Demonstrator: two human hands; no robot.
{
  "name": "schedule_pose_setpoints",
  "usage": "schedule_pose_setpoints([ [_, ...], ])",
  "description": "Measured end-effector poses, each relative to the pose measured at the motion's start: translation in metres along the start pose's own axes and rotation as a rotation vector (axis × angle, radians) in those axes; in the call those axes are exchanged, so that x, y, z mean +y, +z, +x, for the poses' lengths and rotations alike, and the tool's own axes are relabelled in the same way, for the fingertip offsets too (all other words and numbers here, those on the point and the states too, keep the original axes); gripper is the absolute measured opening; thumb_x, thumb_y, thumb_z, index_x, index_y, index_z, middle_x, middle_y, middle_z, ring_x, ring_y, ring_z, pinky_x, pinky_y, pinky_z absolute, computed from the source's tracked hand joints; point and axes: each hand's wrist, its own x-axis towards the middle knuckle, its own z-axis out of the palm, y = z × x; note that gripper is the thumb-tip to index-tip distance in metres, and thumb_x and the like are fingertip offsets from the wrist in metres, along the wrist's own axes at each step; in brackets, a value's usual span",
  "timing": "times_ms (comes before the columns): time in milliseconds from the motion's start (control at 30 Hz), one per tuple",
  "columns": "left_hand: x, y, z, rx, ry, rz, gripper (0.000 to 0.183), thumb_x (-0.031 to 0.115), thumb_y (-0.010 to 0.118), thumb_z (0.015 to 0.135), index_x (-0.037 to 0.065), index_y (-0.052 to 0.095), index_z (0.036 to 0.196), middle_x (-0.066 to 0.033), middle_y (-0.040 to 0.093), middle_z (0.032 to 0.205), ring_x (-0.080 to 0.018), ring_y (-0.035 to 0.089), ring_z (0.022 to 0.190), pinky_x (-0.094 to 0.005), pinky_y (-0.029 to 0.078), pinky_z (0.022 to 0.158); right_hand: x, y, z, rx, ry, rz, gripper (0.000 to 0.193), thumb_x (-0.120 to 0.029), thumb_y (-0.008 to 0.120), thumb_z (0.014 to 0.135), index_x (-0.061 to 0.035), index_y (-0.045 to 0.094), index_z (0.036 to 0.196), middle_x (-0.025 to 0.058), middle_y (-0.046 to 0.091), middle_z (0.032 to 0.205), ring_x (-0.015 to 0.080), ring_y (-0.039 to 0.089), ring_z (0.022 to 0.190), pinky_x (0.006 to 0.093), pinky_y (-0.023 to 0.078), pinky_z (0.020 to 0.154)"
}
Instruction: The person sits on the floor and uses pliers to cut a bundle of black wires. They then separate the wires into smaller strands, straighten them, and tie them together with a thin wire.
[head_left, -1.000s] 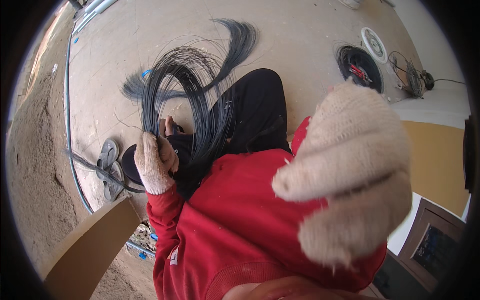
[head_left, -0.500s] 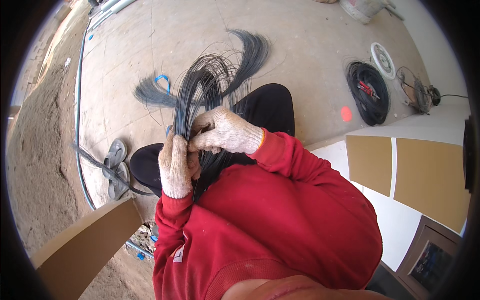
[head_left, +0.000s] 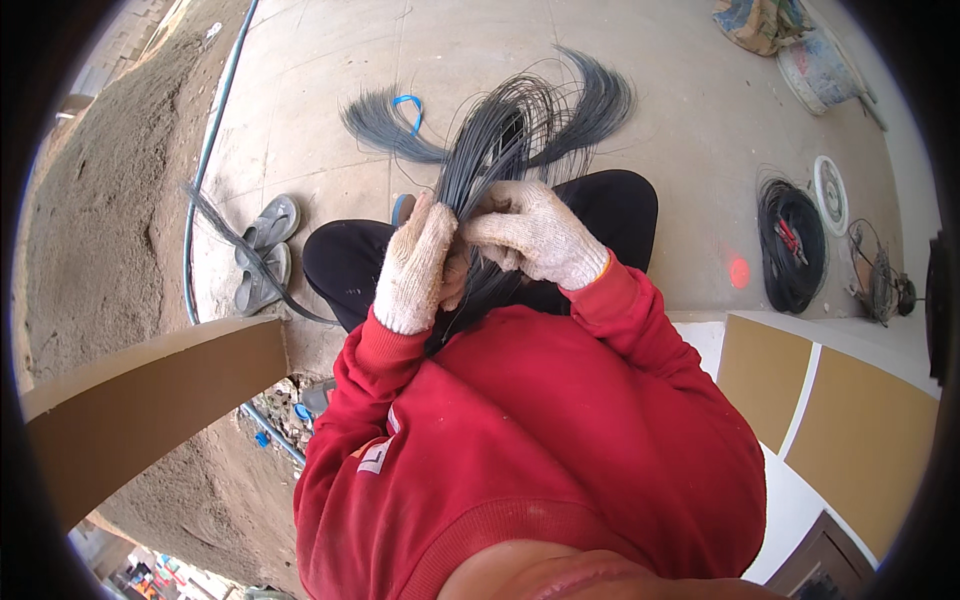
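Note:
A thick bundle of thin dark wires point(head_left: 500, 130) fans out over the concrete floor in front of my knees. My left hand point(head_left: 415, 265), in a knitted white glove, grips the bundle low down at its gathered part. My right hand point(head_left: 530, 235), gloved the same way, pinches wires of the same bundle just beside the left one. Both hands touch each other over my black trousers. A blue strap point(head_left: 407, 108) lies among the loose wire ends on the left.
A pair of grey sandals point(head_left: 262, 250) lies on the floor at left beside a blue pipe point(head_left: 205, 170). A coil of black wire point(head_left: 790, 245) with red pliers and a white reel point(head_left: 830, 195) lie at right. A bucket point(head_left: 815, 70) stands far right. A tan beam point(head_left: 150, 400) crosses lower left.
My right hand, raised close to the camera a second ago, has come down onto the wire bundle beside my left hand. The view has shifted slightly.

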Motion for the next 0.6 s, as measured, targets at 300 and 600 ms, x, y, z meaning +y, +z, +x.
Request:
schedule_pose_setpoints([
  [300,0.013,-0.005,0.004,0.25,0.08,0.22,0.022,0.021,0.063,0.095,0.001,0.058,0.1,0.0041,0.043,0.058,-0.0048,0.035,0.039,-0.0227,0.026,0.035,0.009,-0.041,-0.04,0.292,-0.085,0.184,0.011,-0.005,0.065,0.089,0.0039,0.059,0.093,0.0183,0.069,0.09,0.015,0.065,0.061,0.0263,0.053,0.048],
  [600,0.004,-0.025,0.01,0.217,0.062,0.009,0.034,0.03,0.059,0.099,-0.002,0.059,0.111,0.007,0.036,0.059,-0.0032,0.03,0.04,-0.0217,0.024,0.037,-0.005,-0.06,-0.073,0.332,0.036,-0.278,0.008,-0.001,0.061,0.086,0.0053,0.057,0.089,0.0147,0.065,0.072,0.0203,0.068,0.058,0.03,0.055,0.046],
])
